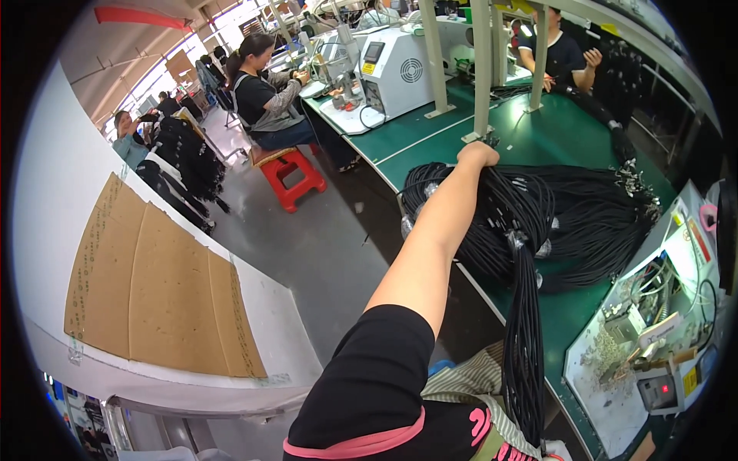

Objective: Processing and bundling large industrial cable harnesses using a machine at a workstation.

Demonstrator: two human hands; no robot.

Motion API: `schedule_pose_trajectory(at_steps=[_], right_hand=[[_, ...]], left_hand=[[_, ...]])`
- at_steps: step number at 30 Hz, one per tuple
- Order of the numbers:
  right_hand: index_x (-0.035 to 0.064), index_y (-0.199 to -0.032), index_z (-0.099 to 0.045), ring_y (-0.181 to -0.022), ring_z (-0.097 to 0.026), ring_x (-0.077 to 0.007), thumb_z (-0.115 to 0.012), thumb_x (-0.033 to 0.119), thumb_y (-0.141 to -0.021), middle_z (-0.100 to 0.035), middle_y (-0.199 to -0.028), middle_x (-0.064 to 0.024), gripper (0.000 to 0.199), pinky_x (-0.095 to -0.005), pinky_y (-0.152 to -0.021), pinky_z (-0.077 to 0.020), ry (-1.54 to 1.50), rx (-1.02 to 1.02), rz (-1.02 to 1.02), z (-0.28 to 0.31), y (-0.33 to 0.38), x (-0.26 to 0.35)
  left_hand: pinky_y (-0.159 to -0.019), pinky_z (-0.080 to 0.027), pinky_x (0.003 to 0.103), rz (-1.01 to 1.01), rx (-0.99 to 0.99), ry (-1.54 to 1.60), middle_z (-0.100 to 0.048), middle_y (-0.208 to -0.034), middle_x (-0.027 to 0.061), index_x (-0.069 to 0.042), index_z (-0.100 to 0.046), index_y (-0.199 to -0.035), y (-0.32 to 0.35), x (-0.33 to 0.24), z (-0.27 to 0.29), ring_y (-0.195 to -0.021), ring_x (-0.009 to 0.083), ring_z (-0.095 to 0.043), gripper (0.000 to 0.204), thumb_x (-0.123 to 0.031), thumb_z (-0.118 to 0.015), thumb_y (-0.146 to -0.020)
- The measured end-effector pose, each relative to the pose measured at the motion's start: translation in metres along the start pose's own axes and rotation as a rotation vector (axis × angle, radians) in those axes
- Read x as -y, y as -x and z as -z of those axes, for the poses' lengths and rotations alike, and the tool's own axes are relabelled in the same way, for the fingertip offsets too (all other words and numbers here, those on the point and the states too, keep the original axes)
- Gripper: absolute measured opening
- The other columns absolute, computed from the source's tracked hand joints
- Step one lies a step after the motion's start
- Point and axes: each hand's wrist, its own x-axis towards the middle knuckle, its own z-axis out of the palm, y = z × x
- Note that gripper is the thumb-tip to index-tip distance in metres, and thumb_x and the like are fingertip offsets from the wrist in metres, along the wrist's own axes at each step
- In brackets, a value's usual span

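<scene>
My left arm reaches far across the green table, and my left hand (478, 154) is closed at the far end of a bundle of black cables (503, 203). Small metallic cable ends show just past the hand, while its fingers are mostly hidden. The cables lie in a thick looped heap, with clear plastic wrapping around parts of it. One tied bunch of black cables (525, 330) hangs over the near table edge beside my body. My right hand does not show.
A white bench machine (396, 69) stands at the back, near a seated person (261, 100) on a red stool (288, 177). Metal posts (480, 69) rise from the table (384, 157). At right is a white machine (607, 376) with loose wires. Another person (565, 58) works across the table.
</scene>
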Motion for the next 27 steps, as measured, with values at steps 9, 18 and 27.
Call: schedule_pose_trajectory(at_steps=[9, 18, 27], right_hand=[[-0.0036, -0.086, -0.061, -0.078, -0.054, -0.016, -0.068, 0.033, -0.082, -0.058, -0.081, -0.0069, 0.038, -0.0308, -0.069, -0.0424, -0.082, -0.155, 0.074, -0.022, 0.001, 0.007], [-0.0045, -0.087, -0.06, -0.078, -0.054, -0.016, -0.067, 0.031, -0.083, -0.059, -0.082, -0.0076, 0.037, -0.0304, -0.07, -0.0433, -0.082, -0.224, 0.105, -0.021, 0.0, 0.02], [-0.0051, -0.089, -0.06, -0.077, -0.055, -0.0165, -0.066, 0.03, -0.084, -0.059, -0.082, -0.0083, 0.036, -0.0302, -0.07, -0.0439, 0.132, -0.21, 0.04, -0.002, 0.011, 0.07]], left_hand=[[-0.09, -0.048, 0.042, 0.014, -0.275, -0.109, -0.061, -0.115, 0.0169, -0.002, -0.058, -0.115, 0.033, -0.02, 0.015, -0.109, 0.0343, -0.059, 0.051, -0.042, -0.061, -0.083], [-0.068, -0.048, 0.043, -1.196, -0.686, 0.365, -0.057, -0.08, 0.0138, -0.004, -0.057, -0.081, 0.257, -0.053, 0.006, -0.074, 0.034, -0.058, 0.017, -0.011, -0.066, -0.068], [-0.078, -0.045, 0.041, -1.803, 0.153, 0.206, -0.058, -0.084, 0.0123, -0.003, -0.061, -0.081, 0.385, -0.021, -0.145, -0.089, 0.0301, -0.058, 0.043, -0.041, -0.074, -0.065]])
